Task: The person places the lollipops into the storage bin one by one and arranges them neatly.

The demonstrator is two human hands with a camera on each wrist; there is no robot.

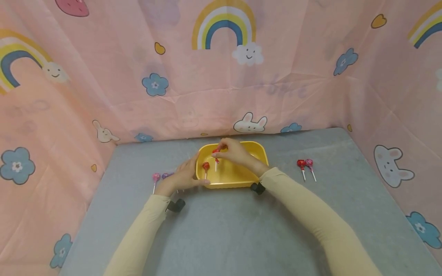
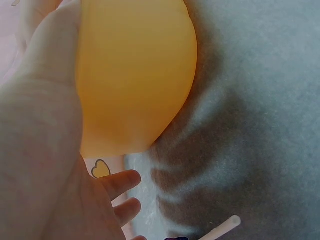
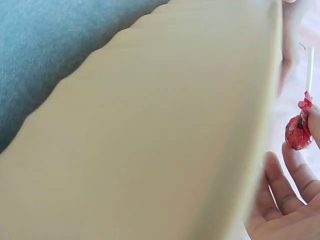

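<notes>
A yellow basket (image 1: 238,174) stands near the back of the table. Over its left half, my right hand (image 1: 235,151) pinches a red-wrapped lollipop (image 1: 216,152) by the wrapped head, its white stick pointing down. The right wrist view shows this lollipop (image 3: 299,131) between thumb and fingertip, above the basket rim. Another red lollipop (image 1: 205,166) leans inside the basket's left end. My left hand (image 1: 184,177) rests against that end, fingers extended along the outside and thumb at the front rim. In the left wrist view the basket's wall (image 2: 135,75) lies beside the palm.
Left of the basket lie a pink lollipop (image 1: 156,177) and purple ones (image 1: 165,175), partly hidden by my left hand. On the right, a red lollipop (image 1: 301,164) and a pink-red one (image 1: 309,163) lie side by side. A pink printed cloth (image 1: 207,99) hangs behind the table.
</notes>
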